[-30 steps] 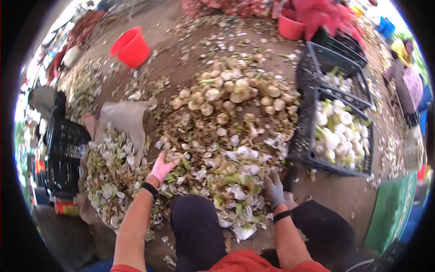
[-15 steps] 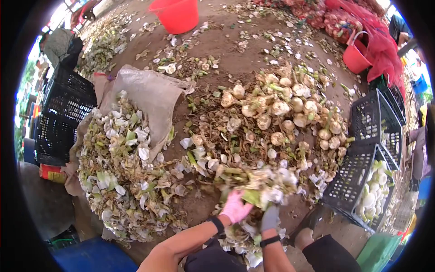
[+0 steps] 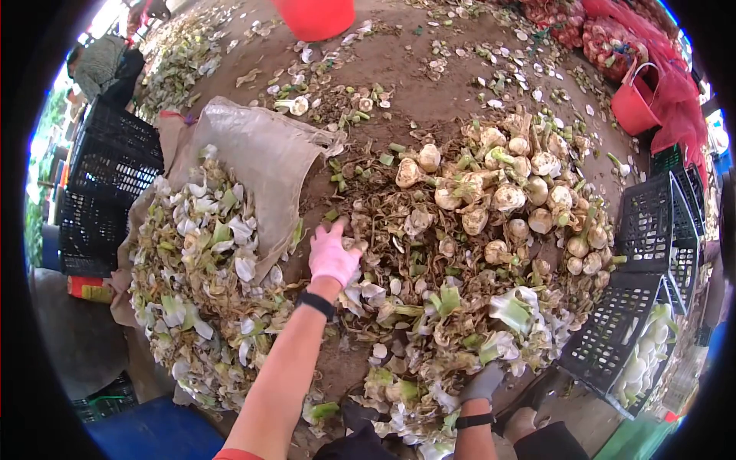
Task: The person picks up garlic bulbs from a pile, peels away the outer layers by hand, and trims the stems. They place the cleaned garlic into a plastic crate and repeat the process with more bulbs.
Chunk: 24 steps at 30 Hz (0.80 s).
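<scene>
Reaching over brown dirt (image 3: pixel 399 96), tub (image 3: pixel 316 17) at twelve, crates (image 3: pixel 646 216) at three, we spread our left hand (image 3: pixel 335 254) beside husks (image 3: pixel 512 310) at five o'clock, their long axes pointing every way; our right hand (image 3: pixel 482 382)'s grip we cannot tell.

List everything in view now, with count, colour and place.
Untrimmed bulbs: many, cream and brown, right of centre
Crates: several, black, both sides
White bulbs: several, white, crate at right
Peelings: many, white, green, brown, left and centre
Sack: one, beige, left of centre
Buckets: two, red, top and upper right
Net bags: several, red, upper right
Co-worker: one, grey clothing, upper left
Blue surface: one, blue, lower left
Wristbands: two, black, both wrists
Left hand: one, pink-gloved, near sack
Right hand: one, grey-gloved, lower right of centre
</scene>
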### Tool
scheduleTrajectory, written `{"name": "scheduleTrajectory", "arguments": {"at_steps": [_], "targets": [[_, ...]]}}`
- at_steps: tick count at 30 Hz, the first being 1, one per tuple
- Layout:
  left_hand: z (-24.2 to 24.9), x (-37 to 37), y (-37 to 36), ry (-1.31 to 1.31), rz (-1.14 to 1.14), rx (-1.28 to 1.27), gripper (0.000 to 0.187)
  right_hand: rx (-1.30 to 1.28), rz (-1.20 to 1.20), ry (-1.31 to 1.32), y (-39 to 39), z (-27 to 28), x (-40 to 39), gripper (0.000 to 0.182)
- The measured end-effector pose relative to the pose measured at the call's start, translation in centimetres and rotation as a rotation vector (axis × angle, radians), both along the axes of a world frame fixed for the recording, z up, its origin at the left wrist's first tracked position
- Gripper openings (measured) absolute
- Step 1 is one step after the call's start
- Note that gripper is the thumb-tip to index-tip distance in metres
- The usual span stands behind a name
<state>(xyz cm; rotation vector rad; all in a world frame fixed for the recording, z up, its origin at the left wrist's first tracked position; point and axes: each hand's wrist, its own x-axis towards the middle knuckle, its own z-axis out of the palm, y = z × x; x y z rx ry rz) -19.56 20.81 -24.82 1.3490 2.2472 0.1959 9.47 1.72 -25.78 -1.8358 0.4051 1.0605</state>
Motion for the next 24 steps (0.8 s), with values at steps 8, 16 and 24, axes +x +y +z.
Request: {"name": "scheduleTrajectory", "arguments": {"at_steps": [8,16,24], "targets": [[0.1,5.0,4.3,-0.085,-0.368,-0.097,0.061,-0.011,0.080,-0.164,-3.3,-7.8,4.0,0.024],[-0.6,11.8,-10.1,-0.217,-0.920,-0.058,0.058,0.205,-0.003,-0.062,-1.9,-6.6,3.1,0.018],[0.5,3.2,-13.2,-0.410,0.006,0.226,0.026,0.000,0.056,-0.191,-3.1,-8.4,3.6,0.015]]}}
